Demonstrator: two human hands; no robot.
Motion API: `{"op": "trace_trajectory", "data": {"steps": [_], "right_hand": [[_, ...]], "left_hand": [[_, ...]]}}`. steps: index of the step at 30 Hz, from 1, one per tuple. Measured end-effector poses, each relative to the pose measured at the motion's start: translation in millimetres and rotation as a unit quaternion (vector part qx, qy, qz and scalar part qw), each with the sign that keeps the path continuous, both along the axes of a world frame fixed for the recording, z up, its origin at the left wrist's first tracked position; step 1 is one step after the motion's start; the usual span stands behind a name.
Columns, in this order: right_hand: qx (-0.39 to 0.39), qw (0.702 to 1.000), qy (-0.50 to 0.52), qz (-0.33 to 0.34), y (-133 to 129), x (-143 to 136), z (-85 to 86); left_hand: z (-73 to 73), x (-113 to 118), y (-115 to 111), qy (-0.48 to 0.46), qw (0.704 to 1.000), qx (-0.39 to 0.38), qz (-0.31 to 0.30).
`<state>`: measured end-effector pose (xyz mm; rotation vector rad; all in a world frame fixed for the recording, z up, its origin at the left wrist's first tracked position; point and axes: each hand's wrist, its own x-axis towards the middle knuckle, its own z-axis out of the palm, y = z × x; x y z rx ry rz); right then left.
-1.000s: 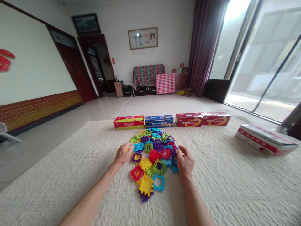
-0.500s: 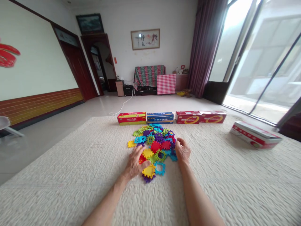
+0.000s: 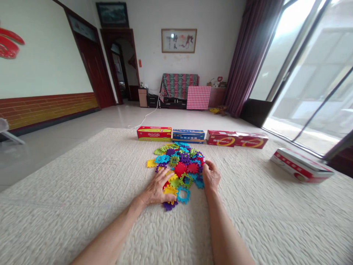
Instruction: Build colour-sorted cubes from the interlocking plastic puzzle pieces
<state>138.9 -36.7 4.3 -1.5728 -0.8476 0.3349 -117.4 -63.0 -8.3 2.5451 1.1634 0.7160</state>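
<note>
Over heaped tiles [image 3: 180,169], left fingers [image 3: 162,176] apart; alongside, right fingers [image 3: 213,168] curled, grip unclear

Left hand [image 3: 158,187] hides most of a red piece [image 3: 166,185] beside its fingers. Right hand [image 3: 211,175]: fingertips curl out of sight, grip unclear. Bottom edge cuts both forearms [image 3: 113,228]. Red-and-white box [image 3: 302,166], right of right hand: lettering blurs. White furniture [image 3: 4,126], far left of left hand: cut off.

A quilted cream cover [image 3: 96,165] is carrying heaped plastic pieces [image 3: 180,169]; around them, a red-and-yellow box [image 3: 154,134] is lying toward eleven o'clock, a blue box [image 3: 188,137] between twelve and one, dark-red boxes [image 3: 221,139] toward two, a red-and-white box [image 3: 299,163] toward three.
</note>
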Motion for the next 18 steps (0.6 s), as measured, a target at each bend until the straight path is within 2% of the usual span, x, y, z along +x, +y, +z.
{"op": "trace_trajectory", "data": {"steps": [10,18], "right_hand": [[0.0,1.0,0.024,0.009,-0.6,0.0,1.8],[0.002,1.0,0.015,0.024,-0.8,0.2,0.4]], "left_hand": [[-7.4,3.1,5.6,-0.026,0.999,0.026,0.039],[-9.1,3.6,7.9,-0.056,0.997,0.049,0.031]]}}
